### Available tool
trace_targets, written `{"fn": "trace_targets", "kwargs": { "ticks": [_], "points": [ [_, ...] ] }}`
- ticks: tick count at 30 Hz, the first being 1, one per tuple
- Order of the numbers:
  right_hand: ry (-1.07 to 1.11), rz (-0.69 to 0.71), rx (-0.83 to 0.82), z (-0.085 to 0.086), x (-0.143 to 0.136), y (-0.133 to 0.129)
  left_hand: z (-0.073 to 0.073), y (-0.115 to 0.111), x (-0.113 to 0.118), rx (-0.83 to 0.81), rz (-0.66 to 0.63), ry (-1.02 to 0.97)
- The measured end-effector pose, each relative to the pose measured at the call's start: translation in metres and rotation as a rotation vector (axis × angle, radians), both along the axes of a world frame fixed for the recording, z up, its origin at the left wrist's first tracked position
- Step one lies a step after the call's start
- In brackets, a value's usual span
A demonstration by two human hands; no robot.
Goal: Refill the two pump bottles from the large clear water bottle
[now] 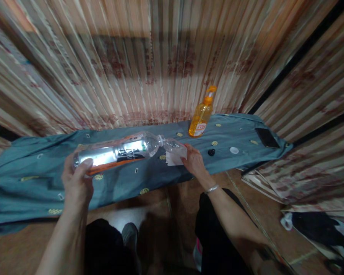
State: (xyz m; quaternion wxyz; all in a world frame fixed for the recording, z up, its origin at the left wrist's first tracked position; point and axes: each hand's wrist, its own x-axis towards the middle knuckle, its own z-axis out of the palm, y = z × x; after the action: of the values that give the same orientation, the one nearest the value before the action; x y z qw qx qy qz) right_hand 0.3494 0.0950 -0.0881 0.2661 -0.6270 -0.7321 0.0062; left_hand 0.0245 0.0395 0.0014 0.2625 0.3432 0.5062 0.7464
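Observation:
My left hand (78,179) is wrapped round the base of a large clear plastic bottle (129,149) with a silver and orange label. The bottle lies level above the cloth, its neck pointing right. Its mouth meets a small clear bottle (172,145), whose far end is at my right hand (194,160). The fingers of my right hand are closed on the small bottle, with a white paper piece (174,157) beside it. Whether the two bottle mouths are joined or only touching cannot be made out.
An orange pump bottle (200,118) stands at the back of the cloth-covered surface (114,191). To the right lie a black cap (211,152), a white round lid (234,150) and a dark phone (267,138). A striped curtain (172,68) hangs behind.

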Motion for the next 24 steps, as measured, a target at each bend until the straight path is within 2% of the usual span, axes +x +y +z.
{"fn": "trace_targets", "kwargs": {
  "ticks": [24],
  "points": [
    [-0.007, -0.01, -0.016, 0.0031, -0.0012, -0.0014, -0.0002, 0.001, 0.0002, -0.004, -0.003, -0.035]
  ]
}}
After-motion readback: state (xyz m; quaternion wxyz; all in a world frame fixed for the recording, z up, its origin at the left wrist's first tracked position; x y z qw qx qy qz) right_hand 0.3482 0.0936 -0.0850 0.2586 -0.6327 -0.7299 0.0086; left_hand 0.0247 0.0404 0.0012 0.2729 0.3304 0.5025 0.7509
